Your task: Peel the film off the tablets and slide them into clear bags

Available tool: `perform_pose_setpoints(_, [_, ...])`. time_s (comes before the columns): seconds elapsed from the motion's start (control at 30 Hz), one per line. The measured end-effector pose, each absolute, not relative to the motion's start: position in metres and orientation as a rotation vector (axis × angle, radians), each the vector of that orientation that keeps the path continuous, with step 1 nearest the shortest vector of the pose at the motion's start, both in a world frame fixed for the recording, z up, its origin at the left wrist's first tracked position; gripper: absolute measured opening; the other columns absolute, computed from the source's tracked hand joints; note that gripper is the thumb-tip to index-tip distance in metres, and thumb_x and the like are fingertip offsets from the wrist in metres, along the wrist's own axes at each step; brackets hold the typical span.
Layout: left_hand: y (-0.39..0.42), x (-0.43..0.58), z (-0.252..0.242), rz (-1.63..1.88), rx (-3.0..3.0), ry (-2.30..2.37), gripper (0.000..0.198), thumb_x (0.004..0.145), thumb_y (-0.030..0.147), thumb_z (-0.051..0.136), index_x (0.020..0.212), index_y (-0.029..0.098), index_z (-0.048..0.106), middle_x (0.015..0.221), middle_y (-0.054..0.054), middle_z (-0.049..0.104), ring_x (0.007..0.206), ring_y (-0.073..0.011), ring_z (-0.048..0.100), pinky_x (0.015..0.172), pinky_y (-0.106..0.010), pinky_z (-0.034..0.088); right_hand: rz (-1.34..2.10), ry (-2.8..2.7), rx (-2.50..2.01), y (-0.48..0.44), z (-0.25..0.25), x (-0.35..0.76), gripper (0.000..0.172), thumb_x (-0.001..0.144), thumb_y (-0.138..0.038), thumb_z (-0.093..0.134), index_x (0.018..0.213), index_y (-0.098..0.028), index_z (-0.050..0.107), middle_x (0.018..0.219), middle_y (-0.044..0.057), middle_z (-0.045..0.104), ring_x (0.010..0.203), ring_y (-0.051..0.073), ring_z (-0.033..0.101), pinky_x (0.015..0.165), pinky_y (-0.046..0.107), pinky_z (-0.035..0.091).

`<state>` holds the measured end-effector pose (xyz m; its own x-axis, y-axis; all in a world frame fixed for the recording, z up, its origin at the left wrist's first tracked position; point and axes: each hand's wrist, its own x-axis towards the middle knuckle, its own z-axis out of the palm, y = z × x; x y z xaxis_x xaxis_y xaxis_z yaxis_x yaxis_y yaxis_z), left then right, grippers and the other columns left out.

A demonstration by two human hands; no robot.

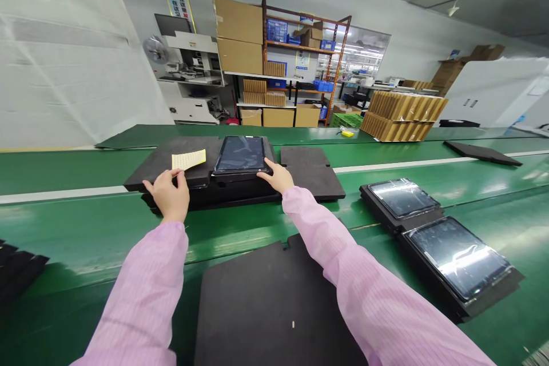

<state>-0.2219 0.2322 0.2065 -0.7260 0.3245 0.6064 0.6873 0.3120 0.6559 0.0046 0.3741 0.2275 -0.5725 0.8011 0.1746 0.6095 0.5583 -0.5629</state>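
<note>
My left hand (172,195) pinches the lower edge of a pale yellow sheet of small labels (189,159), above a black foam tray (171,151). To its right, a tablet (241,154) with a glossy dark screen lies face up on the stacked black foam. My right hand (278,176) has its thumb and index finger at the tablet's lower right corner, gripping the edge. How far the fingertips reach under the tablet is hidden. Both forearms wear pink striped sleeves.
Black foam pieces (313,174) lie right of the stack, and a large foam sheet (266,309) is nearest me. Two more screens (461,254) rest in foam on the green bench (240,229). Bundled cardboard dividers (401,117) stand behind; more foam (19,269) sits at far left.
</note>
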Motion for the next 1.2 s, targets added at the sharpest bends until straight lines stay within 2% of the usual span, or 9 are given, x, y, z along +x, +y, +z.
perform_pose_setpoints(0.1, [0.232, -0.22, 0.207, -1.369, -0.904, -2.236, 0.018, 0.089, 0.025, 0.044, 0.085, 0.017, 0.06, 0.105, -0.018, 0.072, 0.114, -0.0311, 0.063, 0.114, -0.066, 0.022, 0.644, -2.379, -1.142, 0.373, 0.224, 0.006, 0.059, 0.096, -0.05, 0.055, 0.15, -0.034, 0.039, 0.131, 0.007, 0.063, 0.12, 0.027, 0.06, 0.098, 0.036, 0.048])
perform_pose_setpoints(0.23, [0.231, -0.219, 0.219, -1.329, -0.959, -2.225, 0.02, 0.089, 0.024, 0.045, 0.088, 0.016, 0.063, 0.105, -0.017, 0.074, 0.115, -0.0306, 0.064, 0.111, -0.061, 0.029, 0.669, -2.399, -1.131, 0.37, 0.224, 0.008, 0.058, 0.098, -0.046, 0.054, 0.151, -0.031, 0.037, 0.132, 0.009, 0.062, 0.12, 0.027, 0.06, 0.099, 0.039, 0.048])
perform_pose_setpoints(0.43, [0.232, -0.219, 0.233, -1.236, -1.104, -2.165, 0.024, 0.091, 0.03, 0.046, 0.087, 0.018, 0.067, 0.108, -0.014, 0.076, 0.117, -0.0254, 0.064, 0.117, -0.049, 0.023, 0.716, -2.425, -1.084, 0.372, 0.23, 0.012, 0.047, 0.099, -0.039, 0.057, 0.142, -0.022, 0.047, 0.135, 0.012, 0.058, 0.115, 0.027, 0.061, 0.098, 0.05, 0.051])
perform_pose_setpoints(0.67, [0.211, -0.222, 0.217, -1.134, -1.138, -2.198, 0.022, 0.085, 0.029, 0.046, 0.079, 0.02, 0.065, 0.094, -0.013, 0.076, 0.112, -0.0286, 0.065, 0.112, -0.05, 0.031, 0.751, -2.453, -1.038, 0.373, 0.234, 0.016, 0.039, 0.097, -0.032, 0.061, 0.133, -0.02, 0.054, 0.135, 0.011, 0.057, 0.116, 0.027, 0.06, 0.097, 0.05, 0.052])
perform_pose_setpoints(0.83, [0.207, -0.222, 0.221, -1.069, -1.143, -2.241, 0.02, 0.083, 0.03, 0.045, 0.078, 0.021, 0.062, 0.107, -0.014, 0.075, 0.119, -0.0298, 0.06, 0.11, -0.053, 0.033, 0.763, -2.462, -1.035, 0.367, 0.233, 0.028, 0.041, 0.095, -0.031, 0.063, 0.133, -0.02, 0.054, 0.138, 0.011, 0.055, 0.118, 0.028, 0.059, 0.098, 0.052, 0.051])
perform_pose_setpoints(0.97, [0.206, -0.217, 0.226, -1.021, -1.166, -2.291, 0.023, 0.082, 0.031, 0.043, 0.083, 0.022, 0.063, 0.108, -0.015, 0.074, 0.119, -0.0318, 0.059, 0.109, -0.057, 0.033, 0.756, -2.416, -1.113, 0.374, 0.234, 0.064, 0.039, 0.095, -0.031, 0.063, 0.131, -0.019, 0.056, 0.136, 0.011, 0.056, 0.117, 0.028, 0.06, 0.097, 0.051, 0.052])
perform_pose_setpoints(1.07, [0.199, -0.206, 0.233, -0.972, -1.206, -2.32, 0.04, 0.079, 0.037, 0.041, 0.101, 0.015, 0.067, 0.127, -0.023, 0.066, 0.128, -0.0379, 0.054, 0.11, -0.061, 0.032, 0.735, -2.356, -1.285, 0.386, 0.235, 0.107, 0.035, 0.096, -0.032, 0.062, 0.128, -0.019, 0.058, 0.133, 0.01, 0.058, 0.114, 0.026, 0.061, 0.095, 0.049, 0.053])
perform_pose_setpoints(1.13, [0.192, -0.193, 0.238, -0.94, -1.228, -2.322, 0.061, 0.077, 0.042, 0.038, 0.119, 0.006, 0.062, 0.139, -0.029, 0.056, 0.135, -0.0419, 0.047, 0.111, -0.062, 0.032, 0.727, -2.317, -1.41, 0.39, 0.235, 0.142, 0.033, 0.096, -0.033, 0.062, 0.126, -0.019, 0.058, 0.131, 0.01, 0.059, 0.112, 0.025, 0.062, 0.093, 0.047, 0.054])
perform_pose_setpoints(1.2, [0.178, -0.175, 0.238, -0.954, -1.255, -2.314, 0.077, 0.075, 0.05, 0.036, 0.132, 0.003, 0.056, 0.145, -0.029, 0.05, 0.14, -0.0429, 0.041, 0.114, -0.061, 0.03, 0.729, -2.291, -1.519, 0.384, 0.233, 0.179, 0.032, 0.096, -0.033, 0.061, 0.125, -0.019, 0.059, 0.129, 0.01, 0.06, 0.11, 0.024, 0.063, 0.092, 0.046, 0.055])
